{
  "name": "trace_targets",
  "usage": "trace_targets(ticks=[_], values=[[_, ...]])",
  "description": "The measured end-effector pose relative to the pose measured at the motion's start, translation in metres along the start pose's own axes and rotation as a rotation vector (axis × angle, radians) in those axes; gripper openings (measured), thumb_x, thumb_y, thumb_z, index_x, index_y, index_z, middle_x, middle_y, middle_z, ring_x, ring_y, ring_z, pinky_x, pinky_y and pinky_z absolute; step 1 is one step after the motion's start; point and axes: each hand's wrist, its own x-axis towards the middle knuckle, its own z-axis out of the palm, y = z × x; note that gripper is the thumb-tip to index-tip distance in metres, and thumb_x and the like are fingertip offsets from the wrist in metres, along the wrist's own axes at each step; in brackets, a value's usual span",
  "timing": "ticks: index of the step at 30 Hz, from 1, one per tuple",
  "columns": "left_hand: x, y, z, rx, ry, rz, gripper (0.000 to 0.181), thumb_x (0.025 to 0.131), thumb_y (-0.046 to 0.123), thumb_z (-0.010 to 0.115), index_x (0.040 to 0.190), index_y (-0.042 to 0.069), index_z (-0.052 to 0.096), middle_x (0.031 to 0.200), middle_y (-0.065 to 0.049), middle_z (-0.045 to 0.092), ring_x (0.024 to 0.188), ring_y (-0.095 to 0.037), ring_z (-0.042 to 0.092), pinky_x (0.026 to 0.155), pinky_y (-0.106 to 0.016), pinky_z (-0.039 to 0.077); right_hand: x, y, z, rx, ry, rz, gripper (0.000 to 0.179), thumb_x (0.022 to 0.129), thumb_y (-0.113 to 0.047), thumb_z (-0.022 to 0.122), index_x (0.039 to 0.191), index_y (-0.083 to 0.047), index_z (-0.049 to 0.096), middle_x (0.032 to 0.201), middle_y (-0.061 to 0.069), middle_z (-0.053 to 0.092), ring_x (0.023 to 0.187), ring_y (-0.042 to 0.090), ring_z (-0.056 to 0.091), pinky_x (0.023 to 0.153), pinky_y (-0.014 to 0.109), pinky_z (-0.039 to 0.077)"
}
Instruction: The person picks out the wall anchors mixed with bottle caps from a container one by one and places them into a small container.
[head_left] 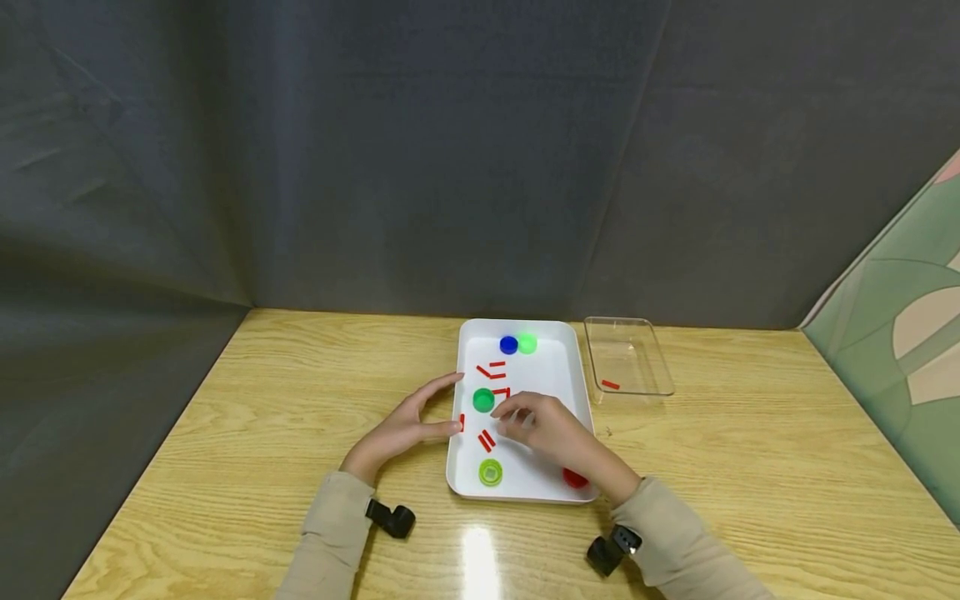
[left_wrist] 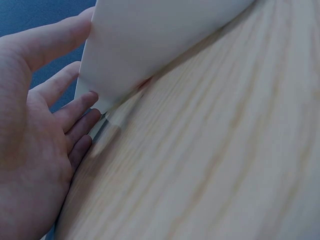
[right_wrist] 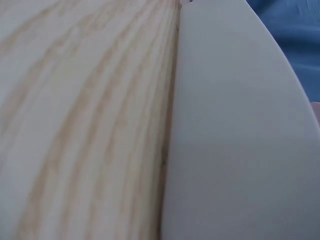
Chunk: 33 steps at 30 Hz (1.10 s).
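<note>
White tray (head_left: 564, 367): left hand (head_left: 408, 427) braces edge; right hand (head_left: 551, 429) curls inside.

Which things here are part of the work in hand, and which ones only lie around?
In use: white tray, red sticks, clear box, left hand, right hand.
Lying about: green disc, blue disc, yellow-green disc.

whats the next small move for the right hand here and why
Probably pinch a red stick just ahead of its fingertips and carry it to the clear tray. The right hand hovers curled over the white tray, one red stick already lies in the clear tray, and the left hand steadies the white tray's edge.
</note>
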Motion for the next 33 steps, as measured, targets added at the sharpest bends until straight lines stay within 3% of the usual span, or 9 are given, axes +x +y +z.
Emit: trace_targets(ticks=[8,24,33], values=[[0.001,-0.001,0.0,0.022,0.003,0.009,0.072,0.09,0.013,0.075,0.151,0.028,0.041,0.159,0.003,0.027,0.146,-0.021,0.019,0.114,-0.047,0.029,0.001,0.002,0.003,-0.049,-0.048,-0.076,0.019,0.084,0.001,0.076,0.103,-0.003,0.073,0.09,0.002,0.066,0.079,0.012,0.055,0.072,0.025,0.049],[0.001,-0.001,-0.001,0.06,0.015,0.018,0.071,0.09,0.014,0.074,0.151,0.029,0.041,0.159,0.002,0.029,0.147,-0.021,0.02,0.117,-0.053,0.019,0.003,0.001,0.011,-0.189,-0.111,-0.032,0.026,0.083,-0.009,0.08,0.108,-0.014,0.074,0.09,-0.006,0.058,0.081,0.013,0.052,0.073,0.027,0.046],[0.0,-0.001,-0.001,0.033,0.005,0.01,0.071,0.09,0.015,0.075,0.151,0.029,0.04,0.159,0.003,0.027,0.147,-0.022,0.019,0.114,-0.05,0.028,0.004,0.0,0.013,-0.252,-0.122,-0.047,0.025,0.084,-0.011,0.08,0.108,-0.016,0.075,0.098,-0.004,0.061,0.09,0.013,0.055,0.08,0.033,0.049]])
